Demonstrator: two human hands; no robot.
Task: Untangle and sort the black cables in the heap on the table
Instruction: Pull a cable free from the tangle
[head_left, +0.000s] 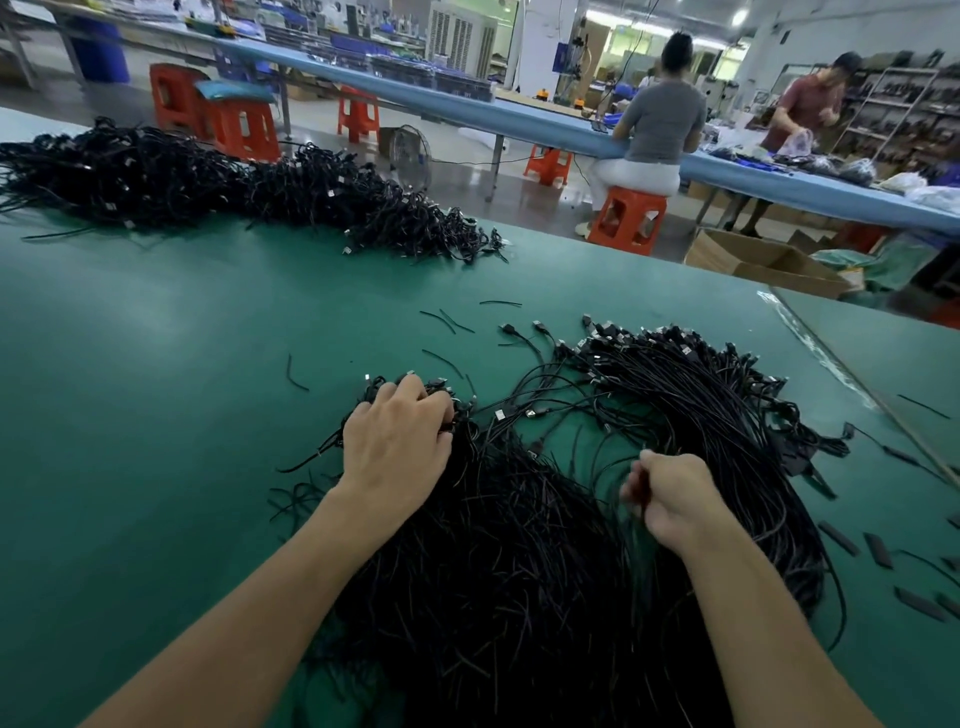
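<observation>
A tangled heap of black cables (498, 571) lies on the green table (156, 415) right in front of me. My left hand (397, 447) sits on the heap's far left end, fingers curled round a bunch of connector ends. My right hand (670, 499) is closed in a fist, pinching a few thin cables and lifting them off the heap. To the right, a neater fan of cables (717, 405) lies with its connector ends lined up at the far side.
A second large pile of black cables (234, 187) stretches along the far left of the table. Short black ties and sleeves (878, 551) lie scattered at the right. A clear sheet edge (831, 353) runs along the right. Two people work at a blue bench behind.
</observation>
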